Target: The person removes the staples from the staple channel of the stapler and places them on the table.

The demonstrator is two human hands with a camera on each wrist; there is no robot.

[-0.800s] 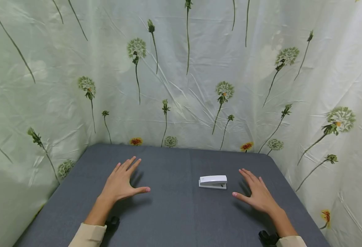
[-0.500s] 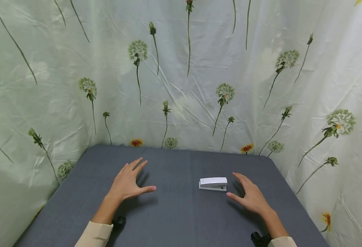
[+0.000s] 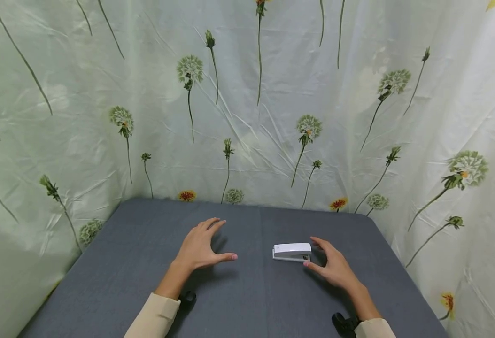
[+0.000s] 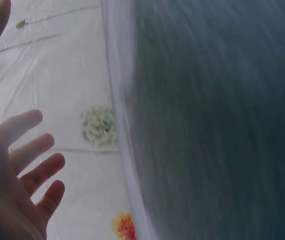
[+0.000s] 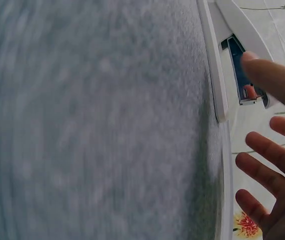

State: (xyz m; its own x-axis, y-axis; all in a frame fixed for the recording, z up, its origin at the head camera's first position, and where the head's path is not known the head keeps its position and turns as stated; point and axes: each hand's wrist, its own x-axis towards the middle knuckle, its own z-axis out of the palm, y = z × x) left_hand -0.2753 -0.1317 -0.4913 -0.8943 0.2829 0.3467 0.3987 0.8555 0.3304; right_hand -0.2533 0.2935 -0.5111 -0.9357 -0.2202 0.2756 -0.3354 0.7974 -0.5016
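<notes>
A white stapler (image 3: pixel 291 251) lies on the grey-covered table, right of the middle in the head view. My right hand (image 3: pixel 334 267) is at its right end, thumb and fingers spread apart, with the thumb tip overlapping the stapler's corner. In the right wrist view the thumb shows in front of the stapler (image 5: pixel 245 30), by the gap between its top arm and base. My left hand (image 3: pixel 198 246) hovers over the table left of the stapler, fingers spread and thumb pointing right. Nothing is in it. The left wrist view shows these fingers (image 4: pixel 32 150) apart.
The grey tabletop (image 3: pixel 146 234) spreads around both hands, with its back edge against a pale curtain (image 3: pixel 247 94) printed with dandelions. Black wrist straps sit below the beige sleeves (image 3: pixel 154 314).
My left hand has moved right, toward the stapler. My right hand has moved left up to the stapler's right end. The stapler stays in place.
</notes>
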